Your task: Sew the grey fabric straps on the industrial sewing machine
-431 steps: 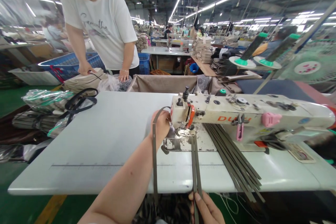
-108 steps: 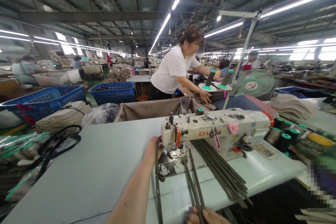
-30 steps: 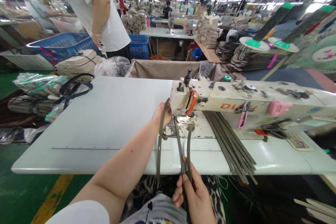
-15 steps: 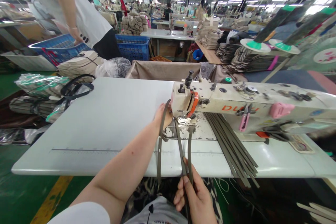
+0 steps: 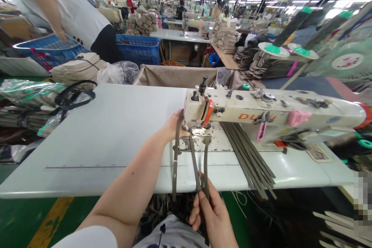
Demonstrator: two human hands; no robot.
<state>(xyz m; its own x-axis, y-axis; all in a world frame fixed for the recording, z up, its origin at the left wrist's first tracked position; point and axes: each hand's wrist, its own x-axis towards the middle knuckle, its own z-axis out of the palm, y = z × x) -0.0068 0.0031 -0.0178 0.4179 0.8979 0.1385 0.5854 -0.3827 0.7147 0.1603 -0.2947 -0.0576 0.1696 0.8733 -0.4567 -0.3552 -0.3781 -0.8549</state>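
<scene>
Barely visible left fingers (image 5: 173, 119) behind strap (image 5: 175, 159)

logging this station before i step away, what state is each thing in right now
left hand, at the presser foot, hanging strap looped over it
right hand, pinching the two fed straps, off the table edge
fed straps, pulled straight, far ends under the presser foot
hanging strap, dangling past the table edge
spare straps, lying loose under the sewing machine arm
</scene>
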